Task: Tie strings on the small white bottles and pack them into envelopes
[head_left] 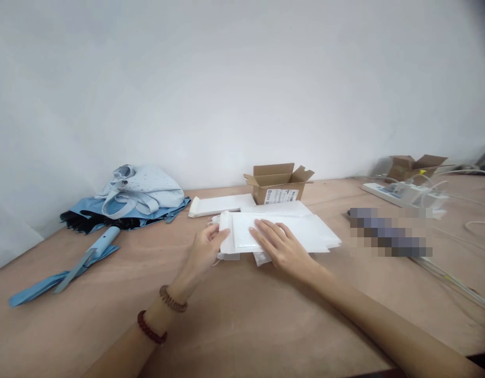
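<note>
In the head view my left hand [206, 240] pinches the left end of a white paper envelope [227, 241], thumb on top and fingers curled underneath. My right hand [284, 247] lies palm down with fingers stretched out over a flat white packet [244, 236], which rests on the envelope. The packet's surface looks slightly textured, and my right fingers cover part of it. Beneath and behind them spreads a stack of white sheets or sleeves [315, 231]. Some clear wrapping [261, 258] sticks out below near my right fingers.
Behind the stack stand an open cardboard box [279, 184] and a flat white box [226, 203]. At left lie a pale blue bag [151, 186] and a blue umbrella [104, 239]. On the right are a power strip [408, 194] with cables, another carton [415, 167] and a pixelated object [388, 231].
</note>
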`<state>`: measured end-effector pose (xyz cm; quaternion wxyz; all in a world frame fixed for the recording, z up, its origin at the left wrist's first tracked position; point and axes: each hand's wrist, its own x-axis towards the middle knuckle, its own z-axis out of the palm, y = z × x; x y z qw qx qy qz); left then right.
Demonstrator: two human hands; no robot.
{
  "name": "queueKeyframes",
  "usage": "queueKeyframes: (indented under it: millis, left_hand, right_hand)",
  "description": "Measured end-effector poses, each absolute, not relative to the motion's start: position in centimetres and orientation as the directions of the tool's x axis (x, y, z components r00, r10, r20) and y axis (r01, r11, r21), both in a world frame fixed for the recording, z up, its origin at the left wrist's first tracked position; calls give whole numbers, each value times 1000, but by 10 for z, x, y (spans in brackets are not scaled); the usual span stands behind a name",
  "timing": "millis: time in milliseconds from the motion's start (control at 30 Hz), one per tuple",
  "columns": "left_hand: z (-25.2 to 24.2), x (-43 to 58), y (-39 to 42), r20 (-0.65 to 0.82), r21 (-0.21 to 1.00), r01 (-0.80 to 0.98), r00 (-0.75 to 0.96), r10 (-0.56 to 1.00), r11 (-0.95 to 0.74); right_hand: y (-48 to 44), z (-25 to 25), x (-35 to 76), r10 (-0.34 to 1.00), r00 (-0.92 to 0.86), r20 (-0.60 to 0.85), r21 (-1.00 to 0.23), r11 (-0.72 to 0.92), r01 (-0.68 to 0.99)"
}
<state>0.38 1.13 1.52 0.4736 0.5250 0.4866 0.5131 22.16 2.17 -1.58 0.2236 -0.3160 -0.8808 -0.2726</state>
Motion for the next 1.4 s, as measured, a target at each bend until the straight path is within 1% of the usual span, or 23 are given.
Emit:
queueKeyframes:
  millis: [33,100,200,267,467,633,767,867,967,1133,1233,1333,1400]
  left_hand:
    - [14,4,12,36,999,-12,55,998,-35]
    - [11,4,12,5,998,-61,141,990,4]
    - [6,5,12,17,994,-113,244,970,11]
    - [3,6,12,33,994,-113,277,960,-2]
    - [-1,4,14,70,997,16,244,967,-76]
    - [-1,3,14,138,978,124,202,970,-165]
    - [-1,7,8,202,938,226,261,944,-264]
    - [-2,9,5,224,902,299,292,930,-311]
    - [-2,8,6,231,882,347,270,935,-319]
    - [-3,6,10,250,850,425,194,949,-311]
    - [-2,1,16,256,839,460,141,956,-292]
    - [-4,-14,27,287,842,475,5,958,-255]
    - [-7,-29,38,363,801,545,-113,925,-248]
  right_hand:
    - [20,-15,220,443,-700,560,324,660,678]
    - [16,-12,219,478,-695,537,285,672,683]
    - [12,-7,219,524,-691,497,240,683,690]
    - [11,-5,219,547,-682,486,216,680,700]
    - [12,-7,219,582,-634,509,163,659,735]
    - [14,-7,221,612,-606,508,131,641,757]
    - [16,-5,224,626,-619,474,113,655,748]
    - [16,-5,226,623,-629,465,100,669,736]
    - [16,-5,226,587,-635,502,112,684,721]
    - [17,-2,226,468,-668,579,200,712,673]
    - [20,-1,230,441,-637,632,205,698,686]
    - [25,0,236,465,-581,668,175,660,731]
    - [29,0,240,486,-549,680,152,639,754]
